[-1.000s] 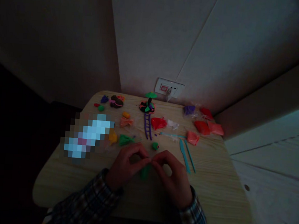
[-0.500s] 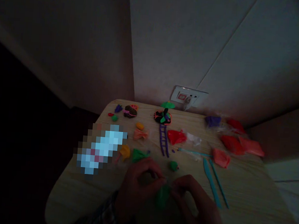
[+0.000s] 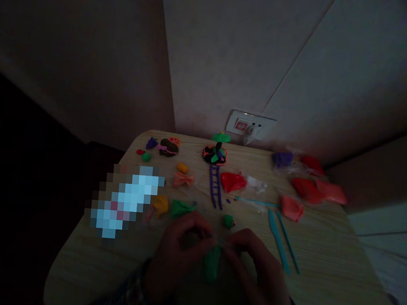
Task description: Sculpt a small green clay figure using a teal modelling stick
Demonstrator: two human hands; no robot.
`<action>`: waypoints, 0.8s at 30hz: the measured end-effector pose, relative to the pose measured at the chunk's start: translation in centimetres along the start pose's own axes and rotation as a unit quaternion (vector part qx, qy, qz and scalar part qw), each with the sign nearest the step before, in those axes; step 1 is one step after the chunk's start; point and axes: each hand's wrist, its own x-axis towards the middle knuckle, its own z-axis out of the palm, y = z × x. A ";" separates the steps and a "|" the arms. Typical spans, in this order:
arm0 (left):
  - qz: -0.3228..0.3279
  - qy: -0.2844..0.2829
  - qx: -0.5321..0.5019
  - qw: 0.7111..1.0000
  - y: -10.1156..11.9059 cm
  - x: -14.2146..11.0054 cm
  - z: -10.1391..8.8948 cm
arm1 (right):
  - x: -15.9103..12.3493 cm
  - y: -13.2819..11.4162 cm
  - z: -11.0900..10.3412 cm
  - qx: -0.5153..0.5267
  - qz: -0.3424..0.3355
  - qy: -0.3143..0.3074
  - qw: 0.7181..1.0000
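Observation:
Low in the middle of the view hangs a bag of green modelling clay [image 3: 211, 266], its clear wrapper faintly visible at the top. My left hand [image 3: 181, 256] pinches the left side of the bag's top edge between thumb and fingers. On the other side, my right hand [image 3: 260, 274] is closed in a pinch on the same edge. Just beyond the fingertips lies a small green clay lump [image 3: 229, 221] with a reddish spot. A green clay packet [image 3: 182, 209] rests near my left knuckles.
A purple clay ladder [image 3: 215, 186] leads up to a black clay piece [image 3: 210, 155] under a green canopy. Red clay [image 3: 233, 181] lies beside it. A blue plastic knife [image 3: 278, 240] and a thin stick [image 3: 290, 244] are at right. A wall socket [image 3: 250, 124] is behind the table.
The whole scene has shifted slightly left and up as my head turned. Both hands keep their pinch on the green bag, with little change in their grip.

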 end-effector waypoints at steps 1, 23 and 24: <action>-0.001 -0.005 -0.002 1.000 0.0 0.1 0.0 | 0.0 -0.1 0.0 0.003 -0.002 0.010 1.000; 0.051 -0.002 0.065 0.997 0.1 0.2 0.2 | -0.3 1.5 1.2 0.127 0.005 0.105 0.986; 0.053 -0.007 0.063 0.997 0.1 0.2 0.2 | -0.3 1.5 1.2 0.130 0.003 0.103 0.986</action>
